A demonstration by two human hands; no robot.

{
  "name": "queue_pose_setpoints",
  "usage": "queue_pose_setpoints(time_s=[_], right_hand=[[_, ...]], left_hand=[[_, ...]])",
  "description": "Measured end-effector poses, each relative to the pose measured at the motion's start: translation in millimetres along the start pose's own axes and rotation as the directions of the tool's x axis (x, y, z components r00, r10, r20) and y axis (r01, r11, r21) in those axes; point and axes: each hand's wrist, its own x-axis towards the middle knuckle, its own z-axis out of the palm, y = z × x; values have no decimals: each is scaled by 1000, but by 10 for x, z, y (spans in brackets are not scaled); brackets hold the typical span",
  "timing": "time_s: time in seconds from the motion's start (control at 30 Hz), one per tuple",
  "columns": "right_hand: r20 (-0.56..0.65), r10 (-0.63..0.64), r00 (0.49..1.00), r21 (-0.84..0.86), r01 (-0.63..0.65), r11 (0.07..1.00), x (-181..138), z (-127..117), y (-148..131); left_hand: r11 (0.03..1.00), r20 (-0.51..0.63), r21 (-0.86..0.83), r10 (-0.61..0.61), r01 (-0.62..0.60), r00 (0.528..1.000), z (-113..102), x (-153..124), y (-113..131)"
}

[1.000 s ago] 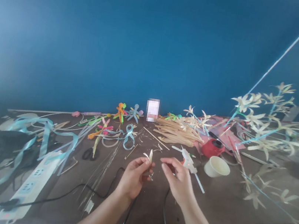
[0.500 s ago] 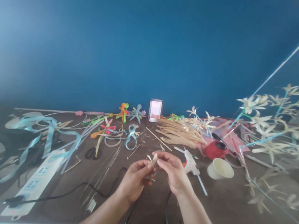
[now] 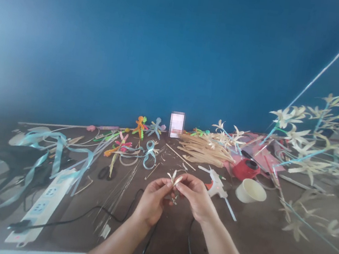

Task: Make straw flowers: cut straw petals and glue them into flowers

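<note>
My left hand (image 3: 154, 199) and my right hand (image 3: 196, 194) meet above the brown table (image 3: 252, 232), both pinched on a small pale straw flower (image 3: 174, 178) whose petals fan out above my fingertips. A white glue gun (image 3: 216, 185) lies just right of my right hand, a cream cup (image 3: 251, 190) beyond it. Black scissors (image 3: 104, 172) lie to the left of my left hand.
A pile of straw strips (image 3: 204, 151) and a red spool (image 3: 245, 168) sit behind the glue gun. Stems of finished straw flowers (image 3: 308, 139) spread at the right. Blue ribbons (image 3: 57, 152), a white power strip (image 3: 41, 205) and its black cord (image 3: 86, 216) lie at the left.
My right hand has come left from beside the glue gun to join my left hand on the straw flower, whose petals now spread wider.
</note>
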Motion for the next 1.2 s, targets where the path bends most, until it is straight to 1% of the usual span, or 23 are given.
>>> queue_pose_setpoints(time_s=[0.1,0.23,0.33,0.63,0.73,0.87,0.97,1.07,1.2], right_hand=[[-32,17,999,-48,-18,999,-5,-13,26],[-34,18,999,-67,-20,998,-6,-29,50],[-27,9,1000,-44,-10,999,-10,-29,50],[-46,21,999,-10,-22,1000,-26,-19,61],[-38,7,999,23,-6,1000,-32,-10,74],[-19,-28,999,73,29,997,-47,18,104],[-25,-26,999,99,28,995,-55,23,136],[11,-3,1000,138,1,990,-50,-4,152],[108,-6,994,172,-13,985,-24,-62,144]], left_hand=[[1000,-26,12,0,1,1000,9,2,2],[998,-20,53,31,-30,999,7,8,-17],[996,-20,69,58,-56,998,7,8,-34],[991,-38,111,75,-71,996,30,-6,-21],[990,-55,118,81,-74,995,43,-11,-19],[989,-43,114,96,-91,994,55,-22,-24],[992,-36,100,86,-82,996,50,-33,-24],[994,-8,87,62,-62,998,37,-47,-16],[995,15,87,53,-54,998,29,-73,-6]])
